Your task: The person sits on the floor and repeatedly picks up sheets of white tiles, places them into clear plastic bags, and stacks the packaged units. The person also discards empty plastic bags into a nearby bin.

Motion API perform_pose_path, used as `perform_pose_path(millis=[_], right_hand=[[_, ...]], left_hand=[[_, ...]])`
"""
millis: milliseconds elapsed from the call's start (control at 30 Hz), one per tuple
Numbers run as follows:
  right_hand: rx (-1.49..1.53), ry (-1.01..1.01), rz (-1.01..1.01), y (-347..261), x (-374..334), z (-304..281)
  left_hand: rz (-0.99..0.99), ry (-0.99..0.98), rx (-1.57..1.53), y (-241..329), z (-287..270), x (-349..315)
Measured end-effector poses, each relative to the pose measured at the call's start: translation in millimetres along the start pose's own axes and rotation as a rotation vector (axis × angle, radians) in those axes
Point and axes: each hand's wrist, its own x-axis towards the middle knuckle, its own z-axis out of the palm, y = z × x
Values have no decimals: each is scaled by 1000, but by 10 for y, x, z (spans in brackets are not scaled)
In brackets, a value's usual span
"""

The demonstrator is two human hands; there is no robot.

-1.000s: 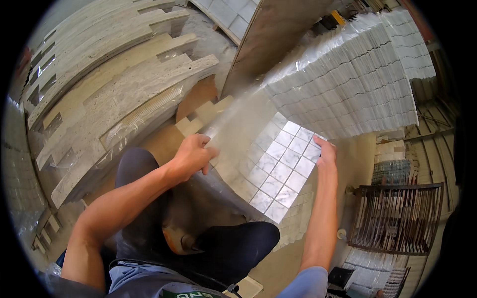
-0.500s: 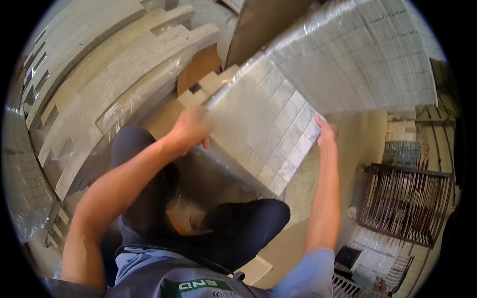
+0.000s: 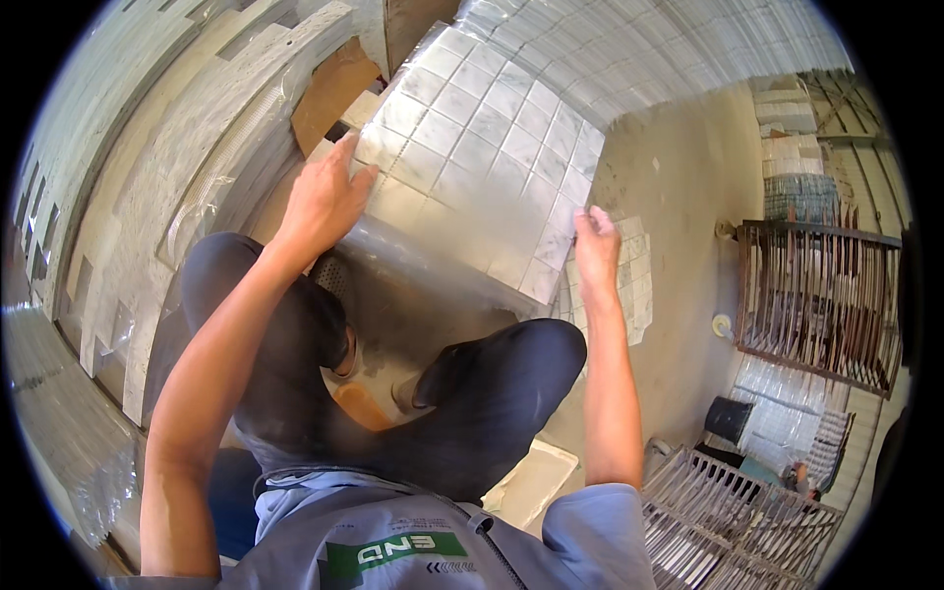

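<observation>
A mosaic tile sheet (image 3: pixel 482 128) of pale grey-veined square tiles lies in front of me on a low support with a plastic-wrapped side. My left hand (image 3: pixel 324 197) is at the sheet's left edge, its thumb and fingers apart, the fingertips at the border tiles. At the opposite edge is my right hand (image 3: pixel 598 251), its fingers curled together against the sheet's right side. The sheet's lower part looks hazy. Another sheet of small tiles (image 3: pixel 634 285) lies on the floor beyond my right hand.
Wrapped tile stacks (image 3: pixel 678 49) rise behind the sheet. Long pale slabs (image 3: pixel 187 147) are piled at the left, near a torn piece of cardboard (image 3: pixel 334 88). A brown slatted rack (image 3: pixel 816 300) stands at the right, a grey rack (image 3: pixel 737 521) lower down. A pale tray (image 3: pixel 531 482) sits by my knee.
The tilted sheet now lies flatter and farther up in view. My left hand's fingers have spread at its edge; my right hand has moved slightly left along its side.
</observation>
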Motion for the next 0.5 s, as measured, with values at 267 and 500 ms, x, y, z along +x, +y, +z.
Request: perform_pose_path(millis=[267,500], right_hand=[[21,-70,110,-19,-192,294],[305,-301,57,368,-31,249]], left_hand=[[-22,15,15,-49,124,1],[80,66,2,-184,274,14]])
